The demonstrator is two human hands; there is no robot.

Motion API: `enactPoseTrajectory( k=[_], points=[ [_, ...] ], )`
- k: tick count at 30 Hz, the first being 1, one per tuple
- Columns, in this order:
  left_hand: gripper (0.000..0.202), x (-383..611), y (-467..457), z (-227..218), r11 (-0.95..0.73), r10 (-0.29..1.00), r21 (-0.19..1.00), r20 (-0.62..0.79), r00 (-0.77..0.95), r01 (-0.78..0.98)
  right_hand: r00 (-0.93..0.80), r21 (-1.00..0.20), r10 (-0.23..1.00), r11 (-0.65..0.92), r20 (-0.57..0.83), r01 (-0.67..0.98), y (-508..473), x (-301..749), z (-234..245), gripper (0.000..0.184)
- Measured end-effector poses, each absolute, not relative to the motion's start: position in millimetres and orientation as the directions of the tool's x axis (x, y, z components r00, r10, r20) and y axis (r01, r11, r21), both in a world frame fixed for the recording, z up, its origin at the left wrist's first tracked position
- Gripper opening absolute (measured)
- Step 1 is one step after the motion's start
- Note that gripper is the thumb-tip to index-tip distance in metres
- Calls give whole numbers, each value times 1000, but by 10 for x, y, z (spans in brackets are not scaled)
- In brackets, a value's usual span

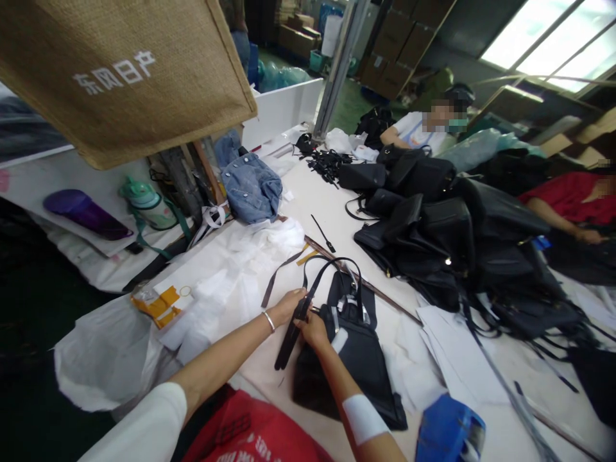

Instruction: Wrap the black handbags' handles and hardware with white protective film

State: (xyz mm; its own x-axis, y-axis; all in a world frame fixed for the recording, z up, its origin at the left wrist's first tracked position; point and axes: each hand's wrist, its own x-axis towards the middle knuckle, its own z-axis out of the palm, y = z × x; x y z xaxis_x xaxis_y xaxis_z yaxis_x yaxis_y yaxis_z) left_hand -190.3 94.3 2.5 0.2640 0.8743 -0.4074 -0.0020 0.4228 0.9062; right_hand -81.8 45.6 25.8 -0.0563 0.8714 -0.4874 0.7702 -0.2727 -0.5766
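A black handbag point(370, 372) lies on the white table in front of me, its top flap and looped handle pointing away. Black straps point(291, 333) run between my two hands at the bag's left side, their ends hanging down toward me. My left hand point(287, 308), with a bracelet at the wrist, is closed around the straps. Close beside it, my right hand point(314, 328) has its fingers closed on the same straps. White wrapping shows on the bag's handle and front.
A large pile of black bags point(433, 224) covers the table's right side. White paper sheets point(462, 353), a blue packet point(450, 430) and a long brown strip point(385, 295) lie near the bag. A burlap bag point(144, 70) hangs upper left. Two people sit across the pile.
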Motion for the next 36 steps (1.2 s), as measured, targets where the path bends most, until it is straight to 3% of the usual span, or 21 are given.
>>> enactPoseTrajectory(
  k=[5,9,12,16,22,28,30,34,36],
  points=[
    [28,-2329,888,124,245,948,941,-283,145,233,17,-435,916,-207,-402,876,448,-799,519,22],
    [34,-2866,521,201,96,968,917,-177,179,387,-88,-424,921,-89,-379,901,329,-1010,605,13],
    [47,-3132,236,179,-105,932,766,-146,332,634,-230,-408,884,50,-406,912,196,-1335,486,20],
    [49,-3239,65,113,-246,895,545,-190,404,801,-223,-357,872,60,-436,932,62,-1659,272,39],
    [30,-3228,88,64,-268,904,527,-153,400,807,-237,-380,869,62,-435,923,52,-1569,160,14],
    [10,-3200,189,41,-238,915,610,-120,385,756,-228,-449,886,25,-405,893,15,-1496,178,28],
    [14,-3218,221,56,-212,925,647,-109,364,732,-195,-503,902,-28,-386,864,5,-1506,174,29],
    [25,-3293,254,69,-151,950,704,-89,298,694,-133,-572,920,-113,-370,812,50,-1517,161,8],
    [29,-3321,250,80,-129,959,718,-87,271,684,-140,-583,917,-116,-374,804,83,-1507,165,10]
  ],
)
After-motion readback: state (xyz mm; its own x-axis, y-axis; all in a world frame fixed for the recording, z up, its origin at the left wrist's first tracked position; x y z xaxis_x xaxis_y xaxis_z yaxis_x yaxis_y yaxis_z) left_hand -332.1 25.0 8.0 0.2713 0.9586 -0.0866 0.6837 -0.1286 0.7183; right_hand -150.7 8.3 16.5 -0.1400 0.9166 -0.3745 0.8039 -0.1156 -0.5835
